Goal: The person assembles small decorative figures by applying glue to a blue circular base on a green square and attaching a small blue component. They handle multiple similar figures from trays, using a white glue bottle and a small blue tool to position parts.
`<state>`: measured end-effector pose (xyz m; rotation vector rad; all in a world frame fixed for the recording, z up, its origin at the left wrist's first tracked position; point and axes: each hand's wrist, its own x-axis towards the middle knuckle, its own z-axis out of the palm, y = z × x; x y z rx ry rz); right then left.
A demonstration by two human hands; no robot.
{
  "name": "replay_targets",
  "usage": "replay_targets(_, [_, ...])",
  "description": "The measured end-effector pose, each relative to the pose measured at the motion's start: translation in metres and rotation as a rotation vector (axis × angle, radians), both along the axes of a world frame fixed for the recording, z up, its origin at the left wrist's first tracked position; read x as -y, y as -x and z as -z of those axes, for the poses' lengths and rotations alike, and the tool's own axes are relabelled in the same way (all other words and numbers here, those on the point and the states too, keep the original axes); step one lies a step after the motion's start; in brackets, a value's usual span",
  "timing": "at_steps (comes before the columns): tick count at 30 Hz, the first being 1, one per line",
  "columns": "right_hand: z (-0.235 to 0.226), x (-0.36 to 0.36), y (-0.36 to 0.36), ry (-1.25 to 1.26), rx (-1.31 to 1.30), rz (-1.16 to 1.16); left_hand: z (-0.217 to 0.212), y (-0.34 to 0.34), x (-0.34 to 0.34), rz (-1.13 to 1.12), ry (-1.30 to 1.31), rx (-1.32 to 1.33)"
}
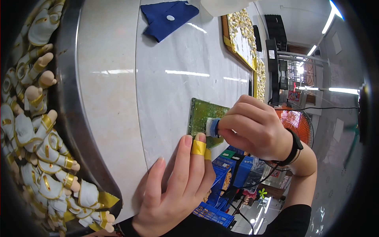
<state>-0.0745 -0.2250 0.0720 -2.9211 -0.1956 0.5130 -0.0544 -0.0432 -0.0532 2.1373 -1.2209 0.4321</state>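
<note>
A flat green plate (200,111), speckled with pale bits on its glossy face, lies on the pale table. My right hand (254,124) pinches a small white block with a blue band (211,127) and holds it against the plate. Beside it, my left hand (179,183) is stretched out, holding nothing, with fingertips resting at the plate's near edge. Yellow tape (198,147) wraps some of its fingers. The right fingertips partly hide the block, and the right hand covers part of the plate's right side.
Along the left, a metal-rimmed tray (73,51) holds many small white-and-gold figures (49,152). A dark blue cloth (167,17) with a white spot lies at the far end of the table. Beyond are yellow-edged trays (241,51), blue crates (213,213) and an orange fan (298,122).
</note>
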Motion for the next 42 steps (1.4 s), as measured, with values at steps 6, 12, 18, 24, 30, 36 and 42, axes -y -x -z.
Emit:
replay_targets(6, [0.002,-0.014,0.006,-0.036,-0.031,0.331,-0.007,0.008,-0.008,0.015,-0.022,-0.127])
replay_targets(12, [-0.006,-0.024,0.003,-0.066,-0.091,0.572,-0.016,-0.005,-0.011,0.100,-0.121,-0.065])
replay_targets(18, [-0.020,0.001,-0.011,0.093,0.138,-0.167,-0.007,-0.002,-0.012,0.092,-0.084,-0.063])
replay_targets(24, [-0.010,0.007,-0.014,0.196,0.081,-0.501,-0.007,0.007,-0.010,0.019,-0.045,-0.110])
replay_targets(30, [-0.005,0.012,-0.015,0.083,0.032,-0.383,-0.021,-0.012,-0.018,0.189,-0.208,-0.044])
replay_targets(36, [0.004,-0.004,0.003,0.011,0.025,0.072,-0.011,-0.007,-0.002,0.069,-0.090,-0.232])
replay_targets(42, [-0.004,-0.016,0.008,0.021,-0.005,0.340,-0.010,0.004,-0.012,0.047,-0.055,-0.118])
